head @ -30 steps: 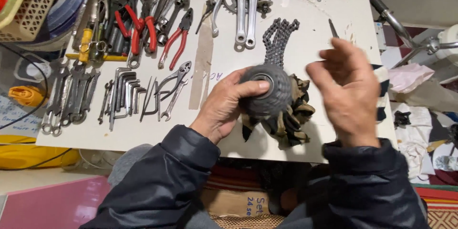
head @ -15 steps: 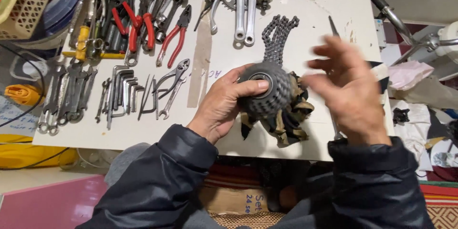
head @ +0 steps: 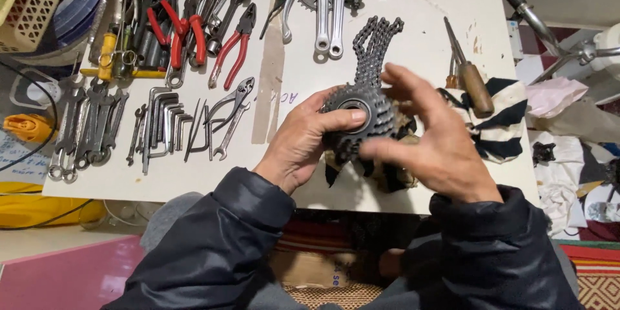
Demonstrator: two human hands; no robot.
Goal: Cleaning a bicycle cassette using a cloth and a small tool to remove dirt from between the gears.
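Gear cluster (head: 361,119) gripped by left hand (head: 303,145) near table's (head: 426,19) front edge; right hand (head: 439,145) spread wide, fingertips touching it

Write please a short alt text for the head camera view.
A left hand holds a bicycle sprocket cassette over a white table while the right hand hovers open beside it; a chain, pliers and wrenches lie around.
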